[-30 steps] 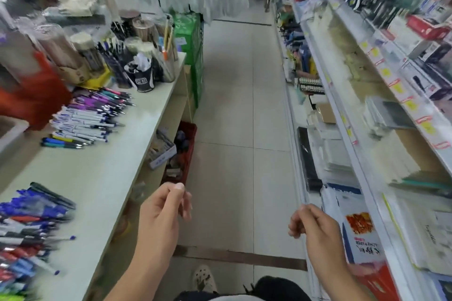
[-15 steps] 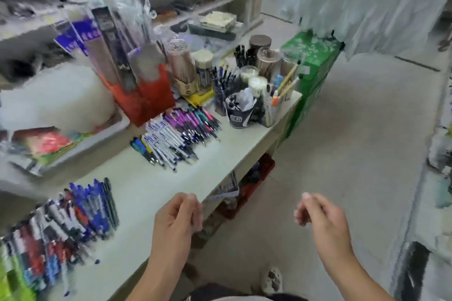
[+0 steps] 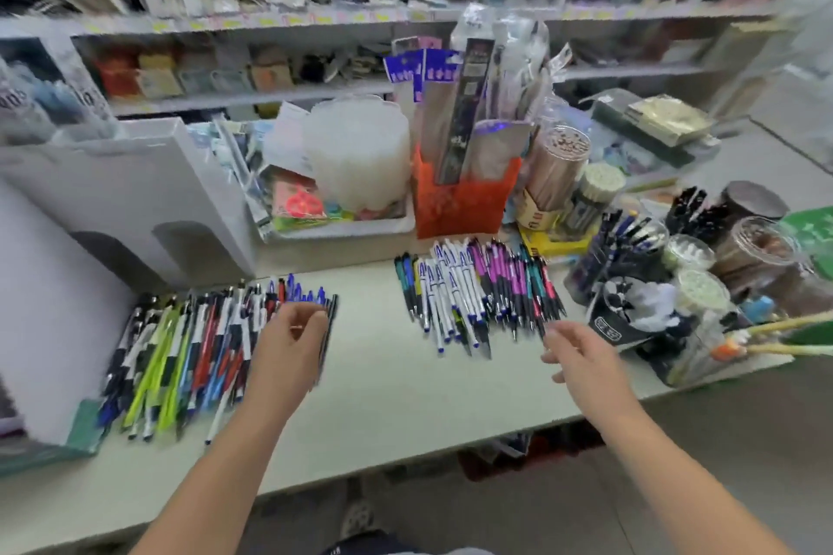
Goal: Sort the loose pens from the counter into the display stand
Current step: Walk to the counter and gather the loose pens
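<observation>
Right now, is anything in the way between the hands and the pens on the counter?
Nothing visible. The left hand is over the left pen pile; the right hand is just beside the right pen pile.

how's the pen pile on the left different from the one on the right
The left pile is wider, with lime green, red, blue and black pens; the right pile is narrower, mostly white, purple and teal. The left hand hovers over the left pile's edge; the right hand is beside the right pile. Both lie on the counter.
</observation>
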